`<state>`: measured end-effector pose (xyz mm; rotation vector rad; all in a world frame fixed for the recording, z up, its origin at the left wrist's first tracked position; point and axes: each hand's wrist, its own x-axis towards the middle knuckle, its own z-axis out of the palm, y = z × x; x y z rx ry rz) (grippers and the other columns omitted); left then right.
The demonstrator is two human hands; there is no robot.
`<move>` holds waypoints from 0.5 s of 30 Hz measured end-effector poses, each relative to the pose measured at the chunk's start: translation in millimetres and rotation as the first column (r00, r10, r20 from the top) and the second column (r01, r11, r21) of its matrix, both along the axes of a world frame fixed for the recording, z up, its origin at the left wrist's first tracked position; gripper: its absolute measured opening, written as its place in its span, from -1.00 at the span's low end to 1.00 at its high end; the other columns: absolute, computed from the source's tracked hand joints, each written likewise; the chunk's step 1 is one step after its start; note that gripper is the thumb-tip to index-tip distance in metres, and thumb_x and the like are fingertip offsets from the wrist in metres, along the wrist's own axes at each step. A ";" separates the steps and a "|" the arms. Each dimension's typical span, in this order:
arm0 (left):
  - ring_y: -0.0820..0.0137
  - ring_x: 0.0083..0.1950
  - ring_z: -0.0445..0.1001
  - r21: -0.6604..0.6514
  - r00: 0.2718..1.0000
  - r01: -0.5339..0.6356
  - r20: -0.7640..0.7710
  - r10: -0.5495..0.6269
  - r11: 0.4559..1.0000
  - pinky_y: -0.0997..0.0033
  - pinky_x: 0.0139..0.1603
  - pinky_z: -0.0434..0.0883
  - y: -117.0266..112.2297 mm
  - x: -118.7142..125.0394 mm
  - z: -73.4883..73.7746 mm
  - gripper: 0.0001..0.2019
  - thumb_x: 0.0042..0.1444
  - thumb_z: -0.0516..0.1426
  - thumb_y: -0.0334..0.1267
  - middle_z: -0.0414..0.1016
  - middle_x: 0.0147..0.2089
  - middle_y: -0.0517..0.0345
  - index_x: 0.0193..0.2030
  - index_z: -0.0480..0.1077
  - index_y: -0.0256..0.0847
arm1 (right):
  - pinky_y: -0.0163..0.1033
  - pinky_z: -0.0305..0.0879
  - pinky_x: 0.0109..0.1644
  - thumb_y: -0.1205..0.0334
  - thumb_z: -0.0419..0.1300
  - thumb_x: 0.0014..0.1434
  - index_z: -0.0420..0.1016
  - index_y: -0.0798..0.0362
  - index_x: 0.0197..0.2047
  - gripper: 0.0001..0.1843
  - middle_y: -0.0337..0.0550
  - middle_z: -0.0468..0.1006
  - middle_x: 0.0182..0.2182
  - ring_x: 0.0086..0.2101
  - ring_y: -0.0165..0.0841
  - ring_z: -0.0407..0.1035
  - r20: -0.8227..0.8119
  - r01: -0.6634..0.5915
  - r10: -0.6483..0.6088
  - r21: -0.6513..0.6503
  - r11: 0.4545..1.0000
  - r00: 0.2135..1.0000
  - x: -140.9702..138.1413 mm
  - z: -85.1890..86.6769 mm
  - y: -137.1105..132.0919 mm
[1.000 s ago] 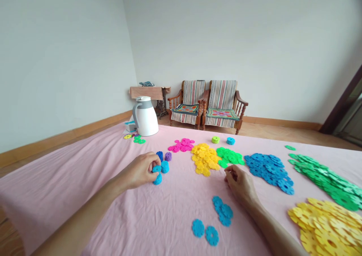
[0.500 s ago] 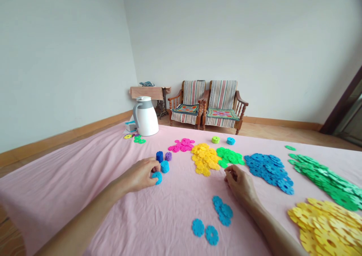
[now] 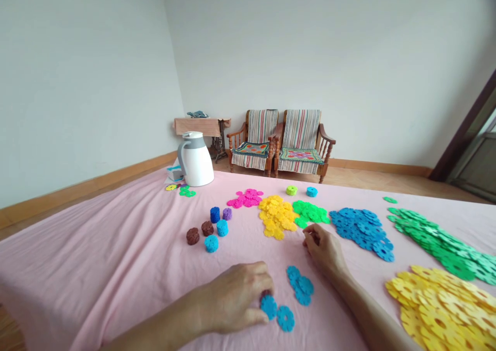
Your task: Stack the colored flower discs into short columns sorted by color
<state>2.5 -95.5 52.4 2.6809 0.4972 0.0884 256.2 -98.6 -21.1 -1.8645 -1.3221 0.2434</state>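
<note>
My left hand point(image 3: 237, 299) lies low on the pink cloth point(image 3: 116, 268), its fingers curled and pinching a light-blue flower-shaped disc point(image 3: 268, 306); a second loose disc point(image 3: 285, 318) lies just right of it. My right hand point(image 3: 323, 248) rests further back with curled fingers, beside a small cluster of light-blue discs point(image 3: 300, 285); what it holds, if anything, is hidden. Behind my left hand stand short stacks: two brown point(image 3: 192, 235), two light blue point(image 3: 211, 243), one dark blue point(image 3: 215, 214), one purple point(image 3: 227, 214).
Sorted piles lie across the cloth: pink point(image 3: 246, 198), yellow point(image 3: 276, 216), green point(image 3: 310, 212), blue point(image 3: 362, 227), a long green one point(image 3: 437, 242), a large yellow one point(image 3: 445, 304). A white jug point(image 3: 196, 159) stands at the far left. Two wooden armchairs point(image 3: 281, 141) are by the wall.
My left hand let go of the light-blue stacks and came back toward me to the loose discs. The two brown stacks are now uncovered. My right hand stayed put.
</note>
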 end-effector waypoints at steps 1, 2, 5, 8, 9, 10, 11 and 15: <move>0.39 -0.24 0.38 0.019 1.000 0.000 -0.010 0.000 1.000 0.49 -0.25 0.32 -0.5 1.1 -1.5 -0.78 -0.08 0.25 -0.29 0.37 -0.26 0.19 -0.28 0.34 -0.18 | -0.32 0.13 -0.45 0.21 -0.04 0.02 0.38 0.03 -0.35 -0.80 -0.22 0.53 -0.57 -0.54 -0.36 0.38 0.001 0.000 0.000 0.002 1.000 1.000 0.0 0.0 0.1; 0.38 -0.24 0.38 0.035 1.000 -0.003 -0.017 0.004 0.999 0.48 -0.25 0.32 -0.7 1.8 -2.8 -0.79 -0.08 0.25 -0.29 0.36 -0.27 0.19 -0.30 0.33 -0.18 | -0.32 0.13 -0.45 0.21 -0.04 0.02 0.38 0.03 -0.35 -0.80 -0.22 0.53 -0.57 -0.54 -0.36 0.38 0.001 0.000 0.000 0.005 1.000 1.000 0.0 0.1 0.1; 0.39 -0.27 0.38 0.062 1.000 -0.007 -0.020 0.009 0.998 0.47 -0.27 0.32 -1.4 3.0 -6.5 -0.83 -0.10 0.21 -0.32 0.35 -0.30 0.19 -0.36 0.29 -0.18 | -0.32 0.14 -0.45 0.20 -0.04 0.02 0.38 0.04 -0.34 -0.79 -0.21 0.54 -0.56 -0.54 -0.36 0.38 -0.006 -0.002 0.002 0.008 1.000 1.000 -0.2 0.2 -0.3; 0.39 -0.31 0.36 0.061 1.000 -0.005 0.000 0.005 0.998 0.47 -0.29 0.31 -3.9 3.4 -9.2 -0.85 -0.15 0.18 -0.38 0.35 -0.36 0.19 -0.45 0.24 -0.19 | -0.32 0.15 -0.45 0.21 -0.04 0.02 0.38 0.05 -0.34 -0.78 -0.20 0.54 -0.56 -0.54 -0.36 0.39 -0.009 -0.008 0.008 0.009 1.000 1.000 -0.1 0.0 -0.7; 0.39 -0.31 0.36 0.057 1.000 -0.004 0.008 0.003 0.998 0.46 -0.30 0.31 -4.4 2.7 -9.0 -0.85 -0.16 0.16 -0.39 0.34 -0.38 0.19 -0.47 0.23 -0.19 | -0.32 0.15 -0.45 0.21 -0.04 0.02 0.38 0.05 -0.34 -0.78 -0.20 0.54 -0.56 -0.54 -0.36 0.39 -0.008 -0.010 0.010 0.009 1.000 1.000 0.0 -0.1 -0.7; 0.39 -0.31 0.35 0.054 1.000 -0.013 0.020 0.012 0.998 0.46 -0.30 0.30 -4.1 1.2 -7.9 -0.86 -0.16 0.15 -0.41 0.34 -0.39 0.19 -0.47 0.23 -0.18 | -0.32 0.15 -0.44 0.21 -0.04 0.02 0.38 0.05 -0.33 -0.78 -0.20 0.54 -0.56 -0.54 -0.35 0.39 -0.006 -0.013 0.013 0.009 1.000 1.000 0.2 -0.2 -0.7; 0.39 -0.32 0.35 0.053 0.999 -0.038 0.038 0.036 0.998 0.46 -0.31 0.30 -2.7 -1.4 -6.0 -0.87 -0.17 0.14 -0.41 0.35 -0.39 0.19 -0.46 0.25 -0.18 | -0.32 0.16 -0.44 0.21 -0.04 0.03 0.38 0.05 -0.33 -0.78 -0.20 0.54 -0.56 -0.54 -0.35 0.39 -0.005 -0.015 0.015 0.008 1.000 1.000 0.4 -0.4 -0.6; 0.42 -0.32 0.34 0.079 0.961 -0.256 0.131 0.245 0.963 0.47 -0.30 0.28 19.4 -23.4 7.2 -0.83 -0.13 0.11 -0.40 0.35 -0.31 0.18 -0.32 0.36 -0.17 | -0.32 0.16 -0.45 0.20 -0.04 0.03 0.38 0.04 -0.33 -0.78 -0.19 0.55 -0.55 -0.54 -0.35 0.39 -0.004 -0.016 0.016 0.004 1.000 1.000 0.9 -0.5 -0.2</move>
